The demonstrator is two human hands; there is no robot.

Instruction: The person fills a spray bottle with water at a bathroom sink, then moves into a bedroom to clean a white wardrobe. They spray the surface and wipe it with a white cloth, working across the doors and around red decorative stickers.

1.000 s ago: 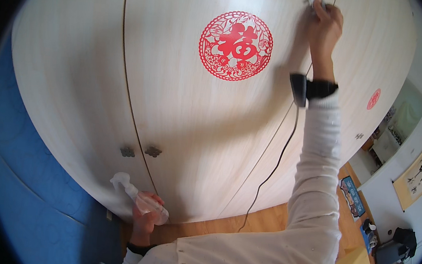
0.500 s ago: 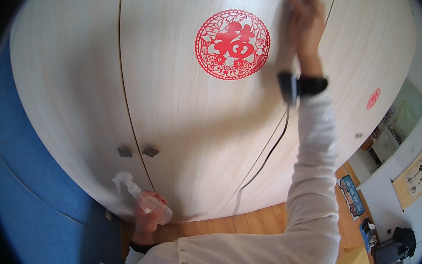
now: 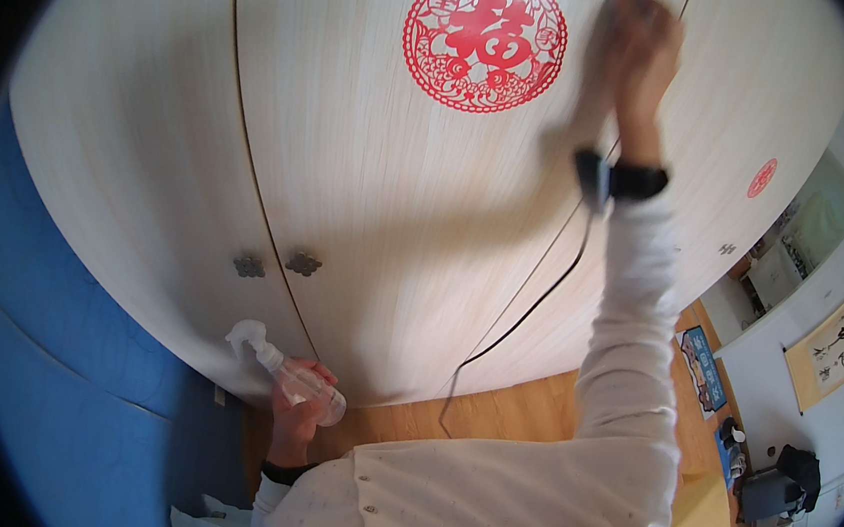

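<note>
My left hand (image 3: 297, 415) is wrapped round a clear spray bottle (image 3: 326, 399) with a white trigger head, held tilted low in front of the pale wood-grain wardrobe door (image 3: 397, 201). Up at the top edge my right hand (image 3: 648, 42) is raised against the wardrobe, near a door seam. Its fingers look closed, blurred by motion; a small greyish bit shows past them, too indistinct to name. A round red paper-cut decoration (image 3: 485, 40) sits on the door to the left of that hand. From my right wrist, by a black strap with a small device (image 3: 591, 180), hangs a dark cable (image 3: 539, 299).
Two dark flower-shaped knobs (image 3: 304, 263) flank a door seam above the bottle. A blue patterned surface (image 3: 62, 363) lies at left. Wood flooring (image 3: 510, 400) runs below the wardrobe. At right are a hanging scroll (image 3: 842, 335) and a dark bag (image 3: 798, 477).
The view has shifted, so the red decoration sits higher in the picture. My right hand has come down a little relative to it. My left hand still grips the spray bottle.
</note>
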